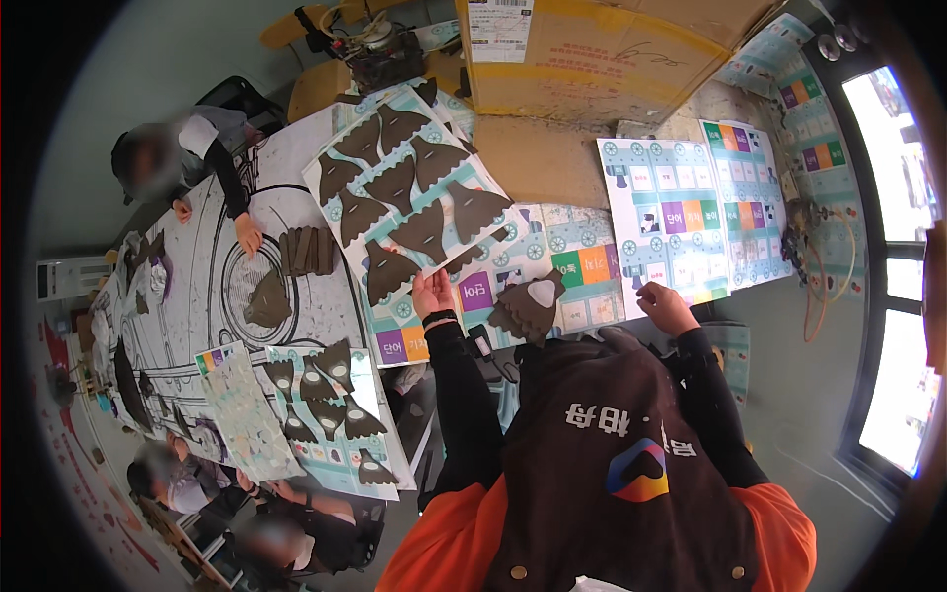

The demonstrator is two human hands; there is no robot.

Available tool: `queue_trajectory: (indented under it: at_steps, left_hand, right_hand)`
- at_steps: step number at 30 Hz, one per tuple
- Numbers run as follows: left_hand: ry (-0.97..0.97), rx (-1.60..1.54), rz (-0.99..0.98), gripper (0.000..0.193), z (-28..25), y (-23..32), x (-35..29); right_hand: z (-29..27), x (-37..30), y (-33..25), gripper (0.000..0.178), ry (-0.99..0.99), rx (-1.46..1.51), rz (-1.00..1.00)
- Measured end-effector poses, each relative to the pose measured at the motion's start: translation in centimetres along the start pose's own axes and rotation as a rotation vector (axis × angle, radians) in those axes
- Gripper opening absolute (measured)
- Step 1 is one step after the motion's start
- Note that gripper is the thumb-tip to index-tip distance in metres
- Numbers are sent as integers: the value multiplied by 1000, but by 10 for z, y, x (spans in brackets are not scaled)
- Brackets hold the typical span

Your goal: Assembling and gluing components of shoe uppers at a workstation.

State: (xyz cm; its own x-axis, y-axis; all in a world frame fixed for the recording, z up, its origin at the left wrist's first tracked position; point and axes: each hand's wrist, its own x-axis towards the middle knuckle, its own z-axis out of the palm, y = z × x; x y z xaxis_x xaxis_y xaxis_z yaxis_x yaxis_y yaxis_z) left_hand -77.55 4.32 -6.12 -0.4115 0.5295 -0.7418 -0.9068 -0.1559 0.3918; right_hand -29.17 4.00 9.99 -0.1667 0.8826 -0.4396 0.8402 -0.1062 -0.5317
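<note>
Crowded worktop (538,163): your left hand (431,293) pinches the near edge of the printed sheet of dark brown card cut-outs (409,187), overhanging the worktop's near edge. Your right hand (666,306), fingers curled together, rests on the colourful game-board sheet (663,212).

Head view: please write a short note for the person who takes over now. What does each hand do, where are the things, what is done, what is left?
Left hand: holds the lower edge of a printed sheet covered with dark brown cut-out shapes, over the table.
Right hand: closed, resting at the edge of the coloured game board; whether it holds anything cannot be told.
A small stack of brown shapes lies between the hands.
Done: shapes cover that sheet.
Left: the stack is not laid out.
</note>
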Motion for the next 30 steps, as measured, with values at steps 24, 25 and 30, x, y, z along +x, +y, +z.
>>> queue_trajectory:
  at_steps: [24, 25, 30]
  left_hand:
    - [-77, 148, 379, 16, -73, -155, -233]
    - [-83, 162, 371, 13, -82, -179, -262]
    - [-72, 216, 296, 6, -100, -334, -376]
  right_hand:
    - [-89, -14, 117, 26, -217, 138, -242]
    - [-94, -13, 140, 26, -243, 175, -265]
    - [-156, -19, 261, 27, -373, 167, -282]
